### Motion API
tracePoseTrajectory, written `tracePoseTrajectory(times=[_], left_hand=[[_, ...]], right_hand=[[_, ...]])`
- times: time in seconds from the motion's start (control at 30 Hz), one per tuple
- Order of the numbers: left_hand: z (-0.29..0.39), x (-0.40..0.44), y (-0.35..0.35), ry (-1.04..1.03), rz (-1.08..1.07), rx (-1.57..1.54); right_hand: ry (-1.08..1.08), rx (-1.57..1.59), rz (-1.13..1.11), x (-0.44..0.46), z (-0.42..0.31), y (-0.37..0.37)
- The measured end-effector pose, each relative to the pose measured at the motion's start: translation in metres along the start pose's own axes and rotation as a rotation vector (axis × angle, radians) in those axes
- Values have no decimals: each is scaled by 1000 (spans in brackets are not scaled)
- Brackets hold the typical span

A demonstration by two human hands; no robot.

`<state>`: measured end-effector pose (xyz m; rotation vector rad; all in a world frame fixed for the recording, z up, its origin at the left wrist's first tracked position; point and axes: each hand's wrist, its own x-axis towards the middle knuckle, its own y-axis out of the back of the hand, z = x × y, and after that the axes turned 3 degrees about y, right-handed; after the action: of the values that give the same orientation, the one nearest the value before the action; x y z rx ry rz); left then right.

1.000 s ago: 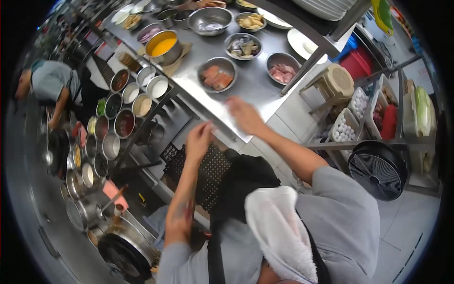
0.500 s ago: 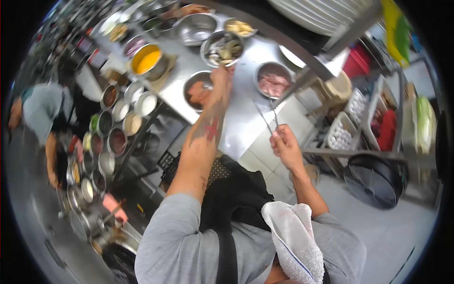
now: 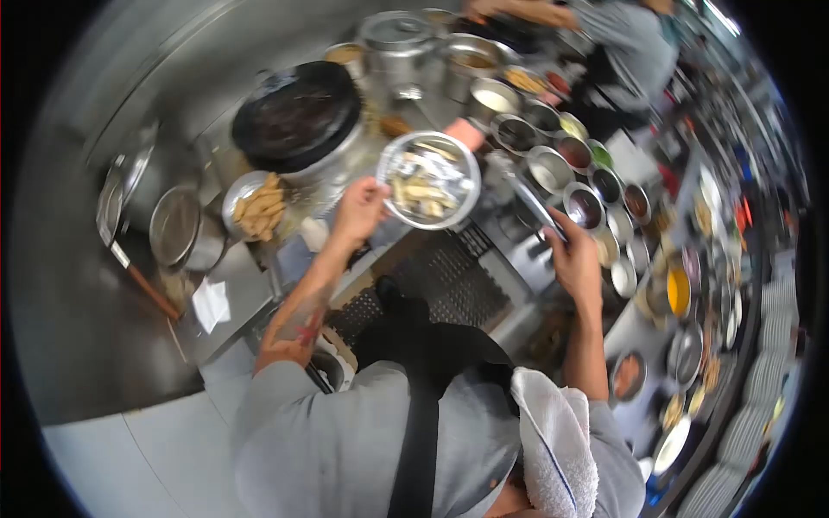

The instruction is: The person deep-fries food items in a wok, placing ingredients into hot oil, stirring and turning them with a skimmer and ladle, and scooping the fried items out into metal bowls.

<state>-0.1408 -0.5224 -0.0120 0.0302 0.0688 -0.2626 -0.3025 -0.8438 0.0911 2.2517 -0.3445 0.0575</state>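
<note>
My left hand (image 3: 361, 209) grips the rim of a round metal bowl (image 3: 471, 203) and holds it up in front of me. Inside are pale yellow and greyish-white pieces of food (image 3: 423, 186), too blurred to name. In my right hand (image 3: 577, 259) is a pair of metal tongs (image 3: 528, 197), pointing up and left, away from my body. The tips of the tongs lie to the right of the bowl, apart from it. Several sauce pots and tubs, among them one with dark contents (image 3: 584, 205), stand just beyond my right hand.
A black wok (image 3: 298, 116) sits on the stove at the left. Near it are a bowl of brown fried pieces (image 3: 259, 207) and a pot (image 3: 186, 229). A lidded pot (image 3: 397, 39) stands at the back. Another person (image 3: 635, 52) works at the upper right. Below lies a perforated mat (image 3: 449, 285).
My view has swung left from the prep table to the stove. The bowl has been lifted off the table in my left hand. The tongs remain in my right hand.
</note>
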Motion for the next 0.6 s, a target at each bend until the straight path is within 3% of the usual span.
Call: tracePoseTrajectory(times=[0.03, 0.1, 0.17, 0.23, 0.37, 0.5, 0.6], left_hand=[[6, 9, 56, -89, 106, 90], [18, 33, 148, -180, 313, 230], [40, 60, 214, -151, 545, 674], [49, 100, 257, -150, 662, 851], [39, 173, 290, -63, 679, 1048], [17, 219, 297, -68, 694, 1164], [28, 222, 296, 68, 583, 1182]], right_hand=[[75, -66, -58, 37, -31, -29], [513, -110, 7, 108, -69, -98], [638, -168, -66, 161, -137, -144], [774, -93, -45, 215, -180, -202], [801, -240, -250, 269, -251, -284], [693, -277, -330, 305, -244, -350], [574, -441, -278, 321, -221, -362]])
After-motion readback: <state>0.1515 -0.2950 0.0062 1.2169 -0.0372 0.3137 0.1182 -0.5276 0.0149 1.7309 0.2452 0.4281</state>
